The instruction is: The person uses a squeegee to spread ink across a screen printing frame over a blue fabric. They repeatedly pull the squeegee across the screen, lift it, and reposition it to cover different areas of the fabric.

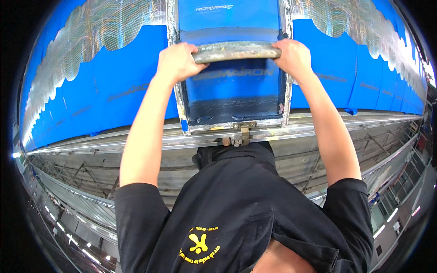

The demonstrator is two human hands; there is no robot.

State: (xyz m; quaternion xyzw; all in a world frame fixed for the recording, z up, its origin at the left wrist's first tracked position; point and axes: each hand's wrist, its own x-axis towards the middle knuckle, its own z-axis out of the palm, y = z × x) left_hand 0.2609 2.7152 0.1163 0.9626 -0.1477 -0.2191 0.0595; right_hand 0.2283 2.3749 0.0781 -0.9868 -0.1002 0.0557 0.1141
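Both my hands hold the ends of a long, worn squeegee that lies crosswise inside a screen-printing frame. My left hand is closed around its left end, and my right hand grips the right end. Blue shows through the mesh on both sides of the squeegee. Dark ink streaks the mesh along the near end of the frame. The squeegee's lower edge is hidden.
Blue fabric pieces with scalloped edges lie left of the frame, and more blue fabric lies to the right. A metal rail runs along the near table edge against my body. A small metal bracket sits at the frame's near side.
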